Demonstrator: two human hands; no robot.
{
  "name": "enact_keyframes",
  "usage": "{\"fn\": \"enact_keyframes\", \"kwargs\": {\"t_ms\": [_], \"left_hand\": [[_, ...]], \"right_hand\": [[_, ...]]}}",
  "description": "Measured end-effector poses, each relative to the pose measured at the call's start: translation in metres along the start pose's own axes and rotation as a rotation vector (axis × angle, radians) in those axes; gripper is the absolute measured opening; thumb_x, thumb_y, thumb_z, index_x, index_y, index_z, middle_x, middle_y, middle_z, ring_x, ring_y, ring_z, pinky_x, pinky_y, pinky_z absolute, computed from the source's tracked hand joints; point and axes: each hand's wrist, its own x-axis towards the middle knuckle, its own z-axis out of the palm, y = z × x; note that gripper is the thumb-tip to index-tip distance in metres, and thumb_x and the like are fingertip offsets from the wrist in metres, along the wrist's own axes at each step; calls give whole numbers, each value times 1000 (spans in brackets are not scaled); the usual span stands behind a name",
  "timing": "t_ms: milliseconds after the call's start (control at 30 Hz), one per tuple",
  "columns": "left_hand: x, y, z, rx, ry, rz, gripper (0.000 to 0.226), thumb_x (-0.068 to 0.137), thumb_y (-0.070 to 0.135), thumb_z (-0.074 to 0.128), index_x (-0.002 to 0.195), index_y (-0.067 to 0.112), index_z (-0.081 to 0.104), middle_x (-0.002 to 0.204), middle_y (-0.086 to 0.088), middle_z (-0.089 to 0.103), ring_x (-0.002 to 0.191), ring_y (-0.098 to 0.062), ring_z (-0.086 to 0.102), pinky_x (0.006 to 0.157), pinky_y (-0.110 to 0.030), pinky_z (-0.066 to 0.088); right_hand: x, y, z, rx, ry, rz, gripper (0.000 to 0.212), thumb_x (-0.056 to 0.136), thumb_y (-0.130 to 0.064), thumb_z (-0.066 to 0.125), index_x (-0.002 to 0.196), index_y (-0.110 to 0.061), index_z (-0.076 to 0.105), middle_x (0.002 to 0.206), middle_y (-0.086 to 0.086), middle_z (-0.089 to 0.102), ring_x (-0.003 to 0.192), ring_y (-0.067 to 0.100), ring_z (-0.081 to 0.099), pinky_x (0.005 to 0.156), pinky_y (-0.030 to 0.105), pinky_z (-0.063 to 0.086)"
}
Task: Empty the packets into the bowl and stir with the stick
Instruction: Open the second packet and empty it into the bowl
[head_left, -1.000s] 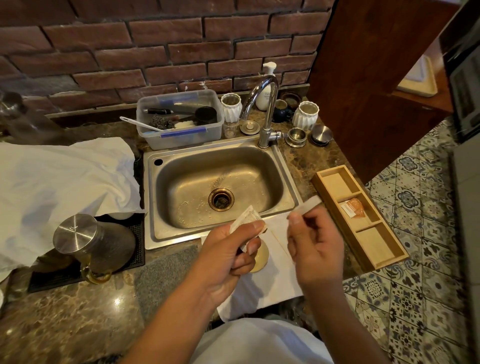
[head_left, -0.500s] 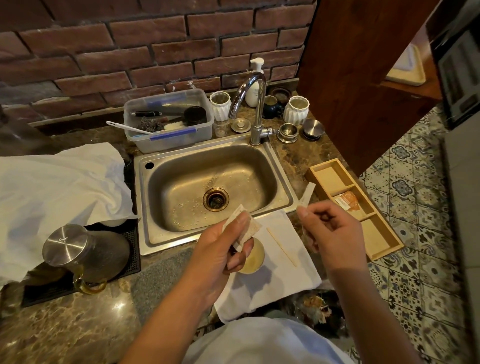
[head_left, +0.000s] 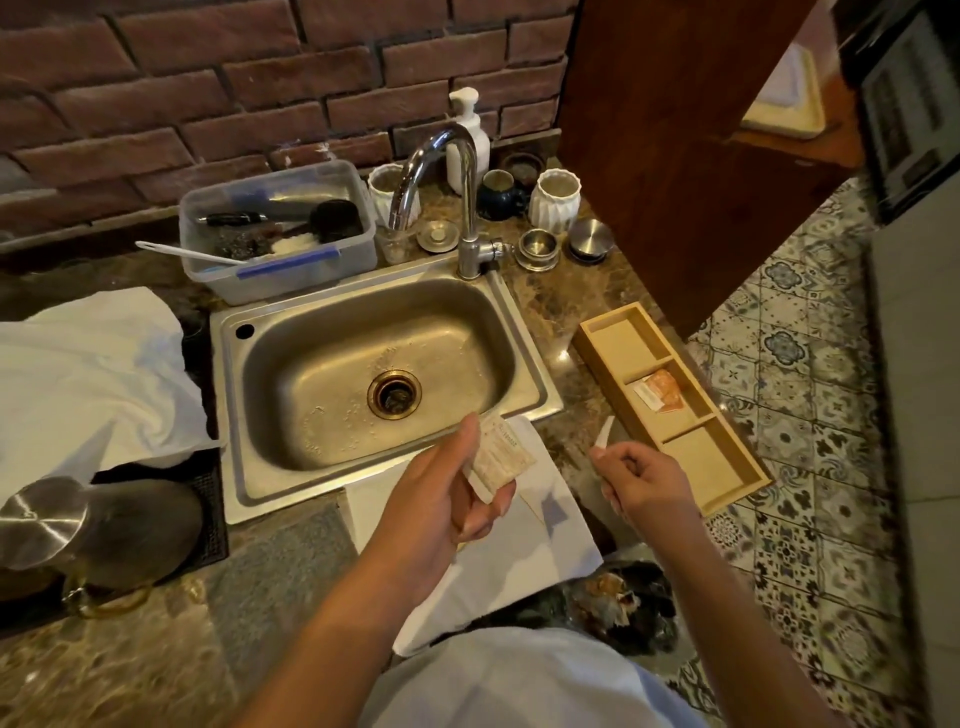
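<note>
My left hand (head_left: 441, 499) grips a pale paper packet (head_left: 501, 457) tilted over the white napkin (head_left: 524, 577) in front of the sink. The bowl is almost wholly hidden under this hand; only a sliver shows. My right hand (head_left: 641, 480) pinches a thin white torn-off strip (head_left: 605, 431), held to the right of the packet. A thin wooden stick (head_left: 531, 506) lies on the napkin between my hands. Further packets (head_left: 661, 392), one orange, lie in the middle compartment of the wooden tray (head_left: 727, 467).
A steel sink (head_left: 363, 374) with a tap (head_left: 457, 197) lies just beyond my hands. A plastic tub (head_left: 275, 234), cups and a soap bottle line the brick wall. White cloth (head_left: 88, 379) and a lidded glass jug (head_left: 78, 525) are left. Tiled floor drops off right.
My right hand has drawn the torn strip away to the right and lower. My left hand has tipped the packet further over the napkin, covering the bowl that showed below it.
</note>
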Motion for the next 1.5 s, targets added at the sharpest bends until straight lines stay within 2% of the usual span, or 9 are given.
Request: {"fn": "enact_keyframes", "kwargs": {"t_ms": [200,400,533,800,900,1233,1333,1400,1500], "left_hand": [[11,-11,12,102,43,1,35,97,43,57,94,11,68,62,-13,53,43,-14,29,55,-36,15],[21,-17,29,174,119,38,30,96,34,59,97,4,61,61,-11,52,43,-13,30,46,-24,25],[24,-19,37,218,167,39,22,101,24,54,97,3,61,58,-9,53,42,-12,29,42,-17,31],[22,-22,42,293,183,19,23,104,22,53,90,12,68,58,-7,56,44,-14,29,46,-21,29],[22,-21,43,268,191,12,22,103,21,53,92,9,67,57,-6,57,43,-13,29,45,-20,27],[23,-23,40,267,231,49,28,90,39,64,81,14,70,67,-12,64,48,-16,45,48,-24,37],[22,-24,36,274,310,63,27,84,45,67,87,20,78,81,-9,74,68,-21,65,71,-30,52],[22,-24,35,304,358,71,24,89,43,66,96,24,79,92,-6,80,86,-22,74,84,-33,55],[23,-20,33,334,395,120,22,94,35,63,106,23,78,95,-1,79,88,-15,72,74,-22,53]], "right_hand": [[35,51,3,-82,1,175,34,95,-42,61,70,-19,68,59,0,64,60,20,56,61,40,47],[59,82,2,-228,-53,256,34,97,-33,59,66,-21,70,60,1,69,60,21,62,66,43,56],[72,92,2,-260,-43,308,38,96,-32,61,64,-12,70,64,7,71,64,24,63,67,40,54],[81,102,0,-248,-86,340,38,96,-34,61,76,-3,69,67,7,68,57,18,55,57,32,41],[81,107,0,-232,-80,348,39,95,-38,63,66,-11,60,64,7,61,57,19,50,59,34,41],[66,89,-3,-233,-68,229,51,91,-50,58,73,-3,64,64,13,62,59,20,53,61,36,42],[51,60,-3,-220,-154,148,41,93,-44,59,67,-13,63,62,3,62,59,18,54,63,37,42],[37,34,-4,-189,-221,60,32,96,-37,60,74,-15,68,67,-2,64,64,16,57,64,32,43],[17,-4,-5,-120,-310,-60,18,97,-30,63,89,-21,76,65,-10,67,64,2,61,60,14,44]]}}
